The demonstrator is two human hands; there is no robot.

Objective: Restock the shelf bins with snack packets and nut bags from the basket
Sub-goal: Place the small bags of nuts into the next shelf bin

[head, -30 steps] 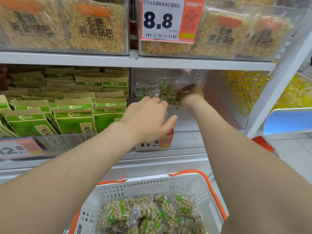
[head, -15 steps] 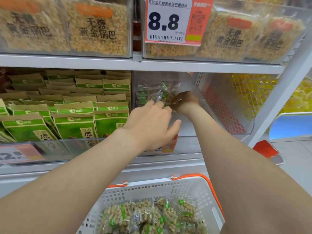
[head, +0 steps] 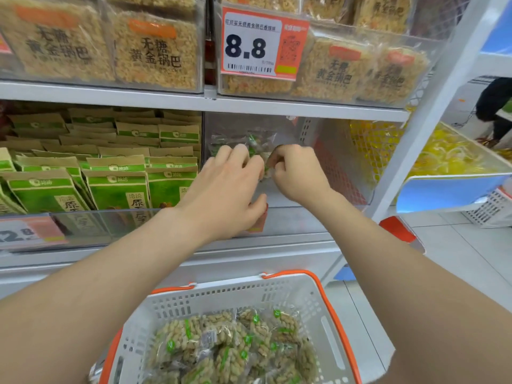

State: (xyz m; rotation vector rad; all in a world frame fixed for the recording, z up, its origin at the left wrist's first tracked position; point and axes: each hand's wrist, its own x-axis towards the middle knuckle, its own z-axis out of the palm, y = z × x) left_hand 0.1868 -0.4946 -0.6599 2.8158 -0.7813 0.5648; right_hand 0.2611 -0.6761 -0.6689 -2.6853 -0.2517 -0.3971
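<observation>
Both my hands reach into a clear shelf bin [head: 291, 225] on the middle shelf. Clear nut bags with green labels [head: 257, 145] stand at the back of that bin. My left hand [head: 227, 189] has its fingers curled over the front of a nut bag, thumb below. My right hand [head: 293, 173] pinches the same bag's right edge with curled fingers. Below, a white basket with orange handles [head: 313, 300] holds several more clear nut bags [head: 230, 347].
Green and brown seed packets [head: 116, 187] fill the bin to the left. Puffed rice snack bags [head: 155, 51] and an 8.8 price tag [head: 260, 45] sit on the shelf above. A white upright post [head: 432, 106] stands right, with yellow goods [head: 448, 153] beyond it.
My right hand has drawn back and left toward my left hand. Both now meet on the nut bag at the bin's middle. The camera has tilted slightly.
</observation>
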